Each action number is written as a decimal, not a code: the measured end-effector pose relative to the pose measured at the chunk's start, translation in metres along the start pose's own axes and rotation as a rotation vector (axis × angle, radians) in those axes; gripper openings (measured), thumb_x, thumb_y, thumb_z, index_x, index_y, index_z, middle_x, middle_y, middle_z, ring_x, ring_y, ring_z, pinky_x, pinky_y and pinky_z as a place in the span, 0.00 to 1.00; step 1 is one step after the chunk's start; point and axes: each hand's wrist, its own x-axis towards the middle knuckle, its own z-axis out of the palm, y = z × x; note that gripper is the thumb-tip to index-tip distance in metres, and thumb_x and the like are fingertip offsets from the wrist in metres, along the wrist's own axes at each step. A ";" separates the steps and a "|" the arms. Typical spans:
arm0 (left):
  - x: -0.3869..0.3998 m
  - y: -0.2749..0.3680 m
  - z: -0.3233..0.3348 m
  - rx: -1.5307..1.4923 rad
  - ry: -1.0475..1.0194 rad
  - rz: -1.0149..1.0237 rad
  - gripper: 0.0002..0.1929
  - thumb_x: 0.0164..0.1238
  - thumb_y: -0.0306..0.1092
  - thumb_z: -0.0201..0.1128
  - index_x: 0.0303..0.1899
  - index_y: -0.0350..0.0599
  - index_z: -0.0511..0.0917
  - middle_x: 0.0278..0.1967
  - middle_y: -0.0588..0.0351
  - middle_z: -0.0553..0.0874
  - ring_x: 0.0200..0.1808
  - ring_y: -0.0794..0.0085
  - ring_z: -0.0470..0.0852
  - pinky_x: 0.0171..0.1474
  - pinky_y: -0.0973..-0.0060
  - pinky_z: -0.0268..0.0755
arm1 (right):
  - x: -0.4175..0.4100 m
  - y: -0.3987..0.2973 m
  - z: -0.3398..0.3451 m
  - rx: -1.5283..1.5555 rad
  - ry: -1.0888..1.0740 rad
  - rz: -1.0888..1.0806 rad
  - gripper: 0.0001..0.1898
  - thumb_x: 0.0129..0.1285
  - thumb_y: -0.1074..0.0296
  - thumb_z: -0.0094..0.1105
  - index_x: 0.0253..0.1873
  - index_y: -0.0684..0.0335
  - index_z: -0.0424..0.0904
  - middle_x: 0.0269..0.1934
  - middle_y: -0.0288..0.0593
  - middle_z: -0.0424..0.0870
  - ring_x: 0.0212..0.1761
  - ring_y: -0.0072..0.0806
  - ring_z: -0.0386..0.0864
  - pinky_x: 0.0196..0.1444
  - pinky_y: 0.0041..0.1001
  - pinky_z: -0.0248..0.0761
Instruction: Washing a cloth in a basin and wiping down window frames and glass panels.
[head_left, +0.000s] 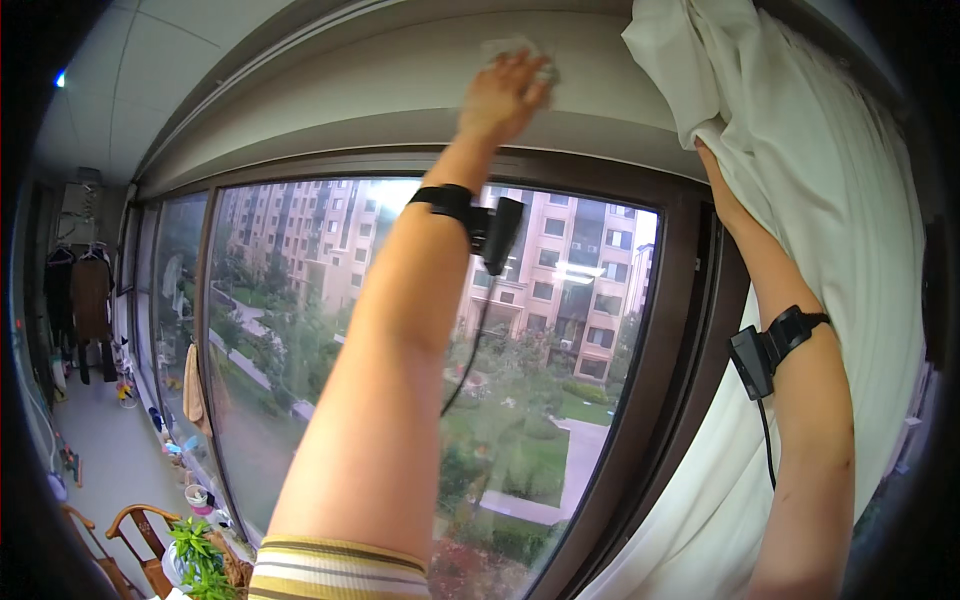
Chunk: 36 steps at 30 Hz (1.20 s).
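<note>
My left hand (510, 94) is raised above the window and presses a pale, crumpled cloth (553, 73) against the light wall panel (360, 94). The hand and cloth are blurred. On the right, my right arm reaches up to a white curtain (810, 150); the hand itself is hidden behind the gathered fabric, with only the wrist showing below its edge. Below my left hand is the dark frame (570, 166) of a large window. Each forearm wears a black strap with a small cabled device.
A beige towel (193, 382) hangs by the window at left. Wooden chairs (146, 529) and a green potted plant (196, 551) stand at the lower left. Farther back, clothes (91, 300) hang over the floor, and small items line the window side.
</note>
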 end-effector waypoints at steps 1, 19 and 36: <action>-0.003 -0.021 -0.004 -0.007 -0.007 -0.029 0.24 0.75 0.53 0.43 0.67 0.63 0.68 0.71 0.53 0.66 0.73 0.57 0.62 0.73 0.59 0.52 | 0.001 0.005 0.000 -0.006 0.005 -0.002 0.38 0.64 0.38 0.57 0.70 0.61 0.65 0.71 0.52 0.63 0.72 0.45 0.59 0.73 0.35 0.51; 0.018 0.054 0.030 0.181 0.005 0.168 0.25 0.75 0.51 0.41 0.69 0.57 0.65 0.71 0.52 0.65 0.73 0.52 0.60 0.71 0.55 0.55 | 0.014 -0.012 0.017 -0.001 0.035 0.066 0.37 0.64 0.36 0.50 0.68 0.59 0.67 0.69 0.54 0.66 0.69 0.49 0.64 0.70 0.39 0.56; 0.115 -0.021 0.046 -0.012 -0.088 0.093 0.27 0.76 0.54 0.41 0.70 0.55 0.64 0.71 0.51 0.65 0.74 0.56 0.58 0.75 0.63 0.47 | 0.052 -0.013 0.038 -0.319 -0.038 -0.076 0.28 0.66 0.43 0.51 0.63 0.57 0.73 0.61 0.53 0.75 0.61 0.52 0.72 0.64 0.40 0.63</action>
